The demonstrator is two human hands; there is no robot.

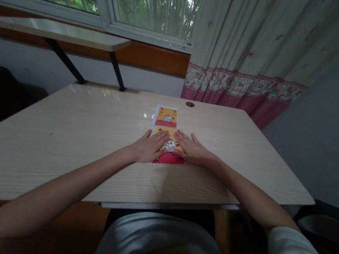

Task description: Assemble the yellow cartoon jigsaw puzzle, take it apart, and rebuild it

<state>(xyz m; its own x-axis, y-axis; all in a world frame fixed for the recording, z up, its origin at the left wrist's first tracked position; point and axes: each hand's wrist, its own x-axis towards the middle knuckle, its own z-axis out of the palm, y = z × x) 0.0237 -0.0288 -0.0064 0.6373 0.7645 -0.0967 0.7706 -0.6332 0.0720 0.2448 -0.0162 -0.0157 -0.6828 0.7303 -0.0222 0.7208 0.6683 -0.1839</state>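
A yellow and red picture with a white cartoon animal lies flat on the table before me. My left hand rests on its left side, fingers stretched out and palm down. Over its right side lies my right hand, also flat with the fingers extended. Both hands cover parts of the picture's edges. Just beyond it is a smaller card with a similar picture and a pale border; neither hand touches that one.
The pale wooden table has a round cable hole near its back edge. A raised shelf on black supports stands at the back left. Behind are a window and a curtain.
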